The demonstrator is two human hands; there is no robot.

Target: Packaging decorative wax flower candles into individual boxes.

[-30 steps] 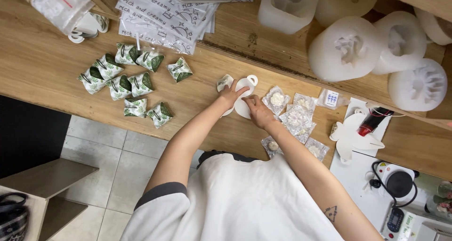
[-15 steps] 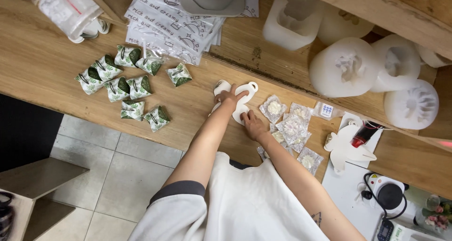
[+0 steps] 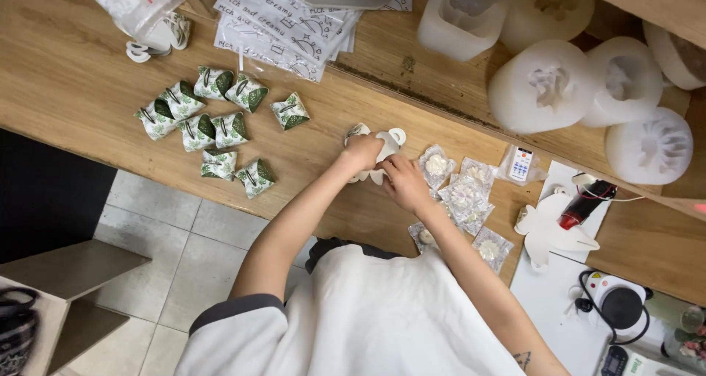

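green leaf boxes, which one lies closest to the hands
The folded green-and-white box lying alone at the right end of the cluster, nearest the left hand. The other boxes lie bunched together farther left.

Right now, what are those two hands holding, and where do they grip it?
Both the left hand and the right hand hold a flat white cardboard cutout, gripping its lower edges.

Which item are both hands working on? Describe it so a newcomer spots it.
On the long wooden counter, between the cluster of green leaf-print boxes and the clear sachets, lies a flat white cardboard cutout. Unlike the folded green boxes, it is unfolded, plain white, with looped tabs, under left hand and right hand.
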